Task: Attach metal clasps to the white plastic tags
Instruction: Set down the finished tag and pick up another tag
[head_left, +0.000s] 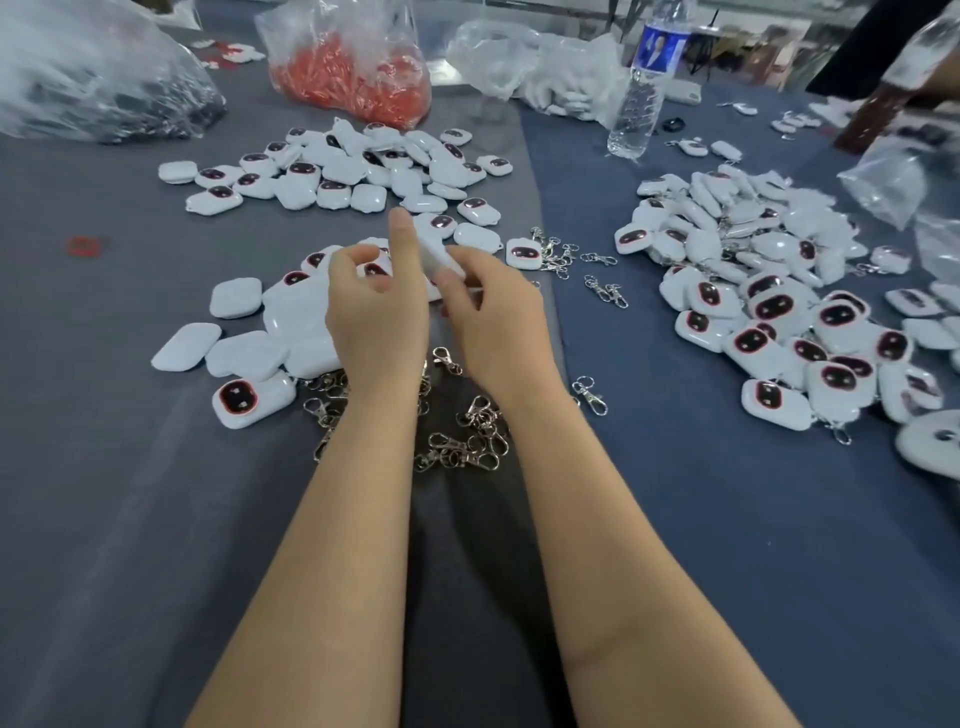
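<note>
The white tag (435, 258) is held up between both hands, over the middle of the table and above a loose spread of more tags (270, 332) lying on the grey cloth (104, 467). The right hand (493, 322) pinches the tag from its right side, thumb and fingers curled in and closed on it. The left hand (374, 312) meets it from the other side: its forefinger stands straight up along the tag's left edge, while the thumb and the other fingers are bent inward, close together; whether they hold anything small cannot be told. Below the wrists lies a heap of metal clasps (467, 441), tangled together on the cloth, with a few single clasps (605, 291) scattered just to the right. Farther off, beyond the hands, a second spread of tags (363, 166) lies partly face up, showing dark ovals rimmed in red. To the right, on a blue cloth (727, 519), a larger pile of tags (779, 322) has clasps showing among them. At the back stand a clear water bottle (644, 88), upright, a plastic bag of red pieces (358, 78), and a big clear bag (93, 78) at the far left.
</note>
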